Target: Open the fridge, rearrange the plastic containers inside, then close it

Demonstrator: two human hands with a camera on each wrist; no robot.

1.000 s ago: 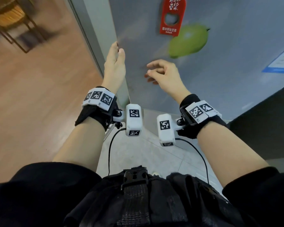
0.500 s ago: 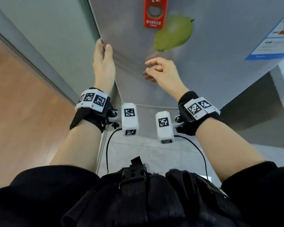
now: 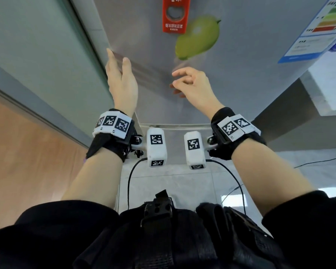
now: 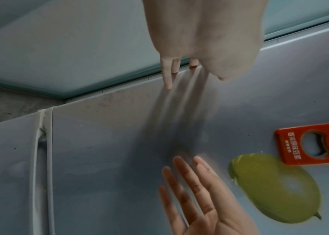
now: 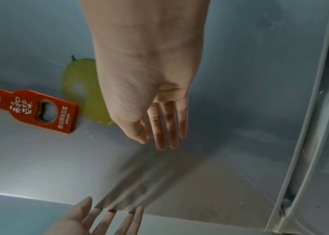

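The grey fridge door [image 3: 250, 55] fills the upper part of the head view, and no containers show. My left hand [image 3: 117, 61] lies with straight fingers against the door's left edge; the left wrist view shows its fingertips [image 4: 167, 79] touching the metal there. My right hand [image 3: 179, 82] hovers just in front of the door's middle with relaxed fingers and holds nothing. In the right wrist view its fingers [image 5: 165, 127] point along the door. A seam [image 4: 43, 143] divides this door from the one below.
A red bottle-opener magnet [image 3: 176, 14] and a green mango magnet [image 3: 197, 37] stick to the door, with an energy label [image 3: 318, 30] at the right. A grey-green glass panel [image 3: 37, 45] stands close on the left, and a white counter [image 3: 328, 84] on the right.
The door's left edge has swung from over the wooden floor to beside the glass panel, my left hand staying on it. My right hand has kept its place before the door.
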